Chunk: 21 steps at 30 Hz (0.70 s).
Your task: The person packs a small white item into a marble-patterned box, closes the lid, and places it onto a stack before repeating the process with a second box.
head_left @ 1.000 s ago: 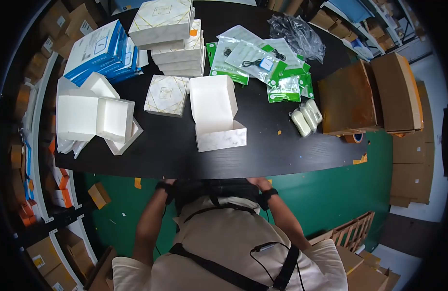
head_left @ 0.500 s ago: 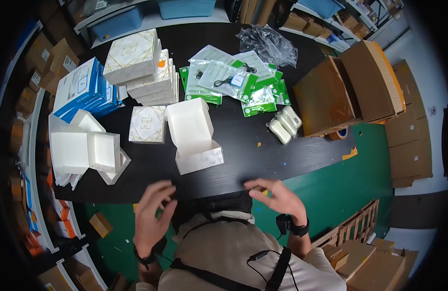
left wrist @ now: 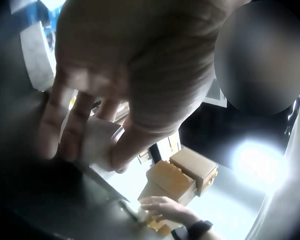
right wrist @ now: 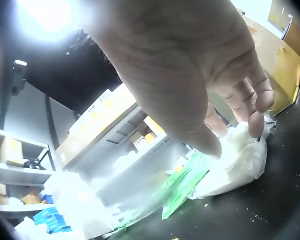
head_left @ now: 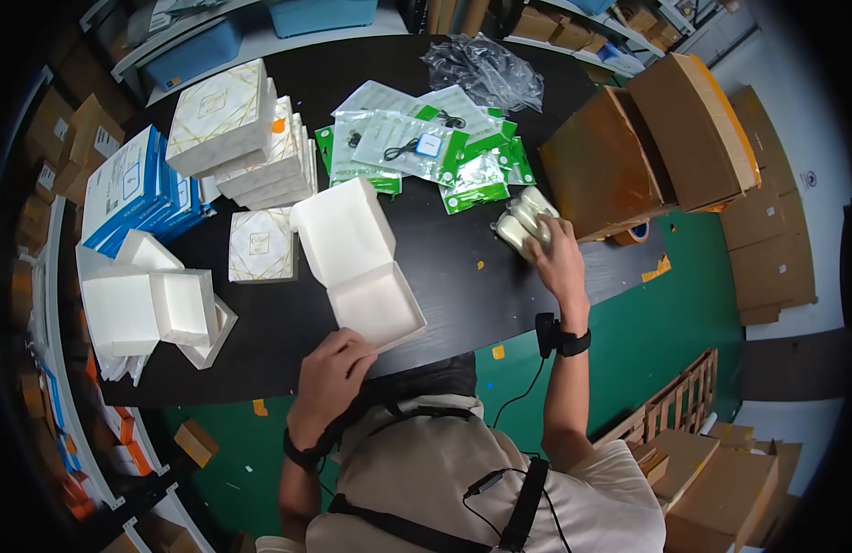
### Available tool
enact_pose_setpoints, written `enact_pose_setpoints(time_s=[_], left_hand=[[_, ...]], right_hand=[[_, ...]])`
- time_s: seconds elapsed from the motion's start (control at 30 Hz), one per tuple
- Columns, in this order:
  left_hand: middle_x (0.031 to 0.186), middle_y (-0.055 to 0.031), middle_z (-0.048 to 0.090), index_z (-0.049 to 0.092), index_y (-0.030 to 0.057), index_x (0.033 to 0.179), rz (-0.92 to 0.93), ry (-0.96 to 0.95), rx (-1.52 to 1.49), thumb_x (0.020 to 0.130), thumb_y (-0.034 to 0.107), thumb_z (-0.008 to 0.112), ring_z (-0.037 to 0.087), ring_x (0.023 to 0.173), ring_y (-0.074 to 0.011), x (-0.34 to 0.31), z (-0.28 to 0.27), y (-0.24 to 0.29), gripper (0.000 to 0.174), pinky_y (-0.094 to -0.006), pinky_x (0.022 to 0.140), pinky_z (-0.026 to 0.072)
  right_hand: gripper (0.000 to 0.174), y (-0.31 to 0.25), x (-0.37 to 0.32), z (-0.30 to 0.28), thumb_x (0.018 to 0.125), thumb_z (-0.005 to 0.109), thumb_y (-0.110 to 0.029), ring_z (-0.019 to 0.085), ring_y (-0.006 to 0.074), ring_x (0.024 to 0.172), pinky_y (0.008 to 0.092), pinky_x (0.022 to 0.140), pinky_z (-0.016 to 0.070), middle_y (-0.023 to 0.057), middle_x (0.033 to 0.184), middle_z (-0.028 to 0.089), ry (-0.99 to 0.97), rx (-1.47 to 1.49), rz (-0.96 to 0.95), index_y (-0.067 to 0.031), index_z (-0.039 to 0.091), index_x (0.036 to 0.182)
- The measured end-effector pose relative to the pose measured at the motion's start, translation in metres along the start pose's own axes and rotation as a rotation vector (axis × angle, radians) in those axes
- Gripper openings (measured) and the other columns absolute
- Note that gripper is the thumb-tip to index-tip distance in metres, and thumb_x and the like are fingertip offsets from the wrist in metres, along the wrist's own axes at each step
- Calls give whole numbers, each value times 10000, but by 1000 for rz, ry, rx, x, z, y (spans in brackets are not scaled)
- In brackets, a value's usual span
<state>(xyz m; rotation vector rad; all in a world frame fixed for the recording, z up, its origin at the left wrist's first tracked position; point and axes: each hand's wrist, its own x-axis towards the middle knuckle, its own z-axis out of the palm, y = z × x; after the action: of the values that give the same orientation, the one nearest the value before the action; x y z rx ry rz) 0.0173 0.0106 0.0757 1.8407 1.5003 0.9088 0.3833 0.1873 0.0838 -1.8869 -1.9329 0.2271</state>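
Gripping the near corner of the open white cardboard box [head_left: 375, 304], the left hand [head_left: 332, 369] sits at the front edge of the black table [head_left: 463, 295]. Its fingers are curled against the box's low wall, and the thumb presses the same wall in the left wrist view. The box's hinged lid stands tipped back, away from the person. Made of thin card, it looks light and fairly stiff but easy to dent, so the corner is probably the firmest place to hold it.

Further out and to the right, the right hand [head_left: 557, 253] reaches the small white film-wrapped packets [head_left: 516, 224], which lie side by side on the table just beside the brown cardboard carton [head_left: 647, 147]. Its fingers bend down over the nearest packet and the fingertips touch the wrap. I cannot tell whether they already pinch it. The packets look soft, light and slippery in their film, so a hold across the narrow sides would likely serve better than one on the loose wrap.

Beyond them lie green-and-clear sachets [head_left: 417, 147], a stack of marbled white gift boxes [head_left: 251, 138] and, farthest, a crumpled clear plastic bag [head_left: 486, 64].
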Motion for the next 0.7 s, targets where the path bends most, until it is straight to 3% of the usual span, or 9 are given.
enact_pose_setpoints(time_s=[0.07,0.2,0.33,0.43,0.57,0.7], left_hand=[[1024,-53,679,758,41,1005,8,22,60,899,83,781,631,759,-264,-6,13,-4,117,-365,661,535],[1030,-38,683,772,75,977,55,69,162,874,86,792,637,823,-275,-8,27,-8,106,-386,688,551],[1033,-38,683,777,87,972,66,102,134,865,87,794,637,853,-270,-10,31,-13,109,-391,708,558],[1037,-38,683,777,85,969,86,127,119,863,87,794,637,847,-270,-11,31,-16,108,-391,709,557],[1040,-41,682,774,83,962,82,150,99,864,91,793,636,848,-268,-10,34,-16,99,-390,710,552],[1042,-47,681,766,75,933,79,156,85,876,98,787,636,847,-267,-11,30,-13,65,-387,710,546]], right_hand=[[395,4,6,10,973,714,-251,636,443,1156,513,930,525,169,1234,656,-13,20,1,-103,648,1333],[416,7,17,15,960,741,-284,661,425,1099,479,896,539,169,1144,676,-15,-49,8,-93,661,1321],[450,9,26,9,929,791,-328,709,341,945,425,821,548,157,997,713,-126,-41,71,-26,693,1249],[495,21,32,15,909,823,-355,680,211,802,371,739,534,129,854,716,-211,109,135,64,706,1143],[502,33,38,19,914,818,-346,649,144,766,342,698,524,111,830,717,-246,163,175,114,700,1078],[495,32,38,13,899,814,-350,720,234,779,379,748,556,155,879,758,-178,89,113,67,722,1149]])
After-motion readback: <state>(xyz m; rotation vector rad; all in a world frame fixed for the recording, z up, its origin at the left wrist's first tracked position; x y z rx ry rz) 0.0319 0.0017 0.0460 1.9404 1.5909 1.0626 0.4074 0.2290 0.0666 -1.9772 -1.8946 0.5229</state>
